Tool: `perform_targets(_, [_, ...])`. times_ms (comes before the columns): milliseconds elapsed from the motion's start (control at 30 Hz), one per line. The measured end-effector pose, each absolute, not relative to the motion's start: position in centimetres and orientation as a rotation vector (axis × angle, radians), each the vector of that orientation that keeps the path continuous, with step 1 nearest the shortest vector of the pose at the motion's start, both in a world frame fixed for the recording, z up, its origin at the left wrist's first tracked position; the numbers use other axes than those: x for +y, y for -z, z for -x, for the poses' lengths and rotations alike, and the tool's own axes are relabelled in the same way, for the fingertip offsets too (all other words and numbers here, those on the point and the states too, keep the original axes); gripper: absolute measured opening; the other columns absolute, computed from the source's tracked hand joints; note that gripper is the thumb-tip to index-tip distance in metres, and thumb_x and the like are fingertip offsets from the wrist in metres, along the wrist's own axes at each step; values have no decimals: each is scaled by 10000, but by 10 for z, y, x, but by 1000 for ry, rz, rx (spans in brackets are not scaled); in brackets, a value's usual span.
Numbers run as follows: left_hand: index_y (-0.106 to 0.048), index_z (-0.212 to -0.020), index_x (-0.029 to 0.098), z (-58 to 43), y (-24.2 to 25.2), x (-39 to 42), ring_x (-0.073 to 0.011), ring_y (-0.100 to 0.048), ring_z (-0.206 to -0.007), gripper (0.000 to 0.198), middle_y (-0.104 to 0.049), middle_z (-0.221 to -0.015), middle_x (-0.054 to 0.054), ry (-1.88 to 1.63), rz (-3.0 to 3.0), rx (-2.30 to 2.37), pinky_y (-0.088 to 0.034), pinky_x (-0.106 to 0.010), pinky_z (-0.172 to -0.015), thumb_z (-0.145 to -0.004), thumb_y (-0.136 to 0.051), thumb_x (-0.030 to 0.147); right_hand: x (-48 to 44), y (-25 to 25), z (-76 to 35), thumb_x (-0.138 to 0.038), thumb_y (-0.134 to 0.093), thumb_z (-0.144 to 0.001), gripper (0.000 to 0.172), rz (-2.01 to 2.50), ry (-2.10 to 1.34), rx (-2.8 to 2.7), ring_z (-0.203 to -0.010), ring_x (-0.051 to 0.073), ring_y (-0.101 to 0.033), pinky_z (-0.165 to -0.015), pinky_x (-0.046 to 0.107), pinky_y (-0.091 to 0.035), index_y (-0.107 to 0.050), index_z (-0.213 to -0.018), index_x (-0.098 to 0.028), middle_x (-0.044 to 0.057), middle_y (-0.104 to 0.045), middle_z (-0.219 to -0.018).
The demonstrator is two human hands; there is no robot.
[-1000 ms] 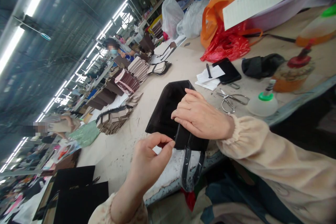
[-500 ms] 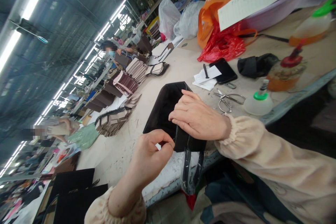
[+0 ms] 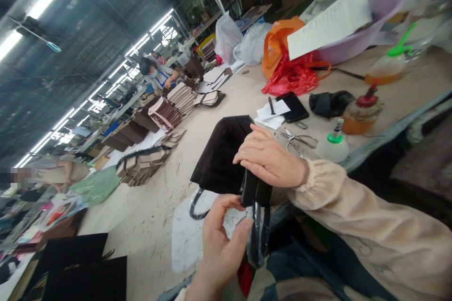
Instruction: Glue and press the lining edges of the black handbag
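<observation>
A black handbag lies tilted at the table's near edge, its side panel up. My right hand is closed over the bag's near edge, fingers bent across it and pressed on the black material. One handle, wrapped in clear plastic, hangs down past the table edge. Another looped handle shows on the bag's left. My left hand is beside the lower edge, thumb and forefinger apart in a curve. Its forefinger tip reaches the bag's edge, while the thumb is close to the plastic-wrapped handle.
Scissors, a green-collared bottle and a glue jar stand to the right. Beyond are a black phone and a red plastic bag. Stacked brown pieces and black panels lie left. Co-workers sit farther back.
My left thumb and forefinger have parted from a pinch, and the hand has come nearer the hanging handle. The bag has tipped somewhat, exposing its left handle. My right hand keeps its hold.
</observation>
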State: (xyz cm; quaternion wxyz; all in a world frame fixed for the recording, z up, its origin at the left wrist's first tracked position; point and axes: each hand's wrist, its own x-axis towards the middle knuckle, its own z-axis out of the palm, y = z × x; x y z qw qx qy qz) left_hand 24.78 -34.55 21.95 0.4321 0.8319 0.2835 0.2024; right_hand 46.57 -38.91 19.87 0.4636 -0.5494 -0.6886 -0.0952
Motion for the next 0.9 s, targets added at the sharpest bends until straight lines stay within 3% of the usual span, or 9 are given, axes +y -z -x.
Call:
perform_targets(100, [-519, -1185, 201, -250, -205, -357, -192, -586, -990, 381, -611, -1072, -77, -597, -2223, 703, -473, -340, -894, -819, -609, 257, -394, -196, -461, -234, -424, -914, 238, 1376, 243, -1624, -1090, 203, -497, -1103, 510, -191, -650, -987, -217, 55, -621, -1094])
perform_targets(233, [-623, -1044, 169, -267, -195, -360, -236, -574, -1053, 214, -616, -1103, -125, -610, -2460, 589, -471, -385, -914, -885, -510, 256, -410, -190, -451, -250, -437, -908, 291, 1446, 248, -1505, -1309, 265, -343, -1077, 526, -281, -643, -1113, -230, 95, -472, -1353])
perform_targets(400, [-599, -1101, 146, -283, -188, -366, -238, -616, -993, 260, -658, -1025, -129, -600, -2520, 487, -506, -379, -868, -922, -426, 221, -446, -183, -426, -260, -461, -913, 390, 1477, 78, -1416, -1357, 271, -289, -1094, 513, -290, -538, -1295, -253, 101, -300, -1482])
perform_targets(500, [-576, -1157, 133, -286, -183, -370, -251, -611, -1028, 295, -652, -1079, -142, -654, -2536, 455, -504, -401, -887, -926, -413, 216, -465, -179, -404, -292, -482, -918, 486, 1444, -101, -1250, -1296, 242, -378, -1061, 443, -366, -410, -1397, -257, 115, -349, -1422])
perform_targets(600, [-559, -1200, 126, -287, -177, -372, -268, -599, -1064, 325, -634, -1140, -160, -727, -2538, 430, -500, -427, -905, -924, -426, 234, -476, -174, -387, -334, -465, -930, 497, 1392, -233, -1040, -1035, 190, -547, -923, 372, -479, -374, -1413, -255, 93, -512, -1169])
perform_targets(700, [-537, -1237, 128, -287, -175, -375, -269, -605, -1055, 350, -632, -1149, -159, -751, -2537, 390, -511, -424, -887, -921, -433, 236, -478, -172, -380, -392, -459, -929, 497, 1399, -299, -890, -837, 163, -558, -820, 346, -504, -391, -1395, -234, 38, -546, -920])
perform_targets(900, [-524, -1242, 86, -289, -170, -381, -275, -622, -1020, 360, -644, -1126, -170, -812, -2598, 370, -530, -414, -853, -920, -422, 213, -471, -183, -382, -451, -464, -907, 543, 1536, -330, -817, -761, 175, -554, -761, 353, -504, -424, -1366, -164, 26, -552, -808])
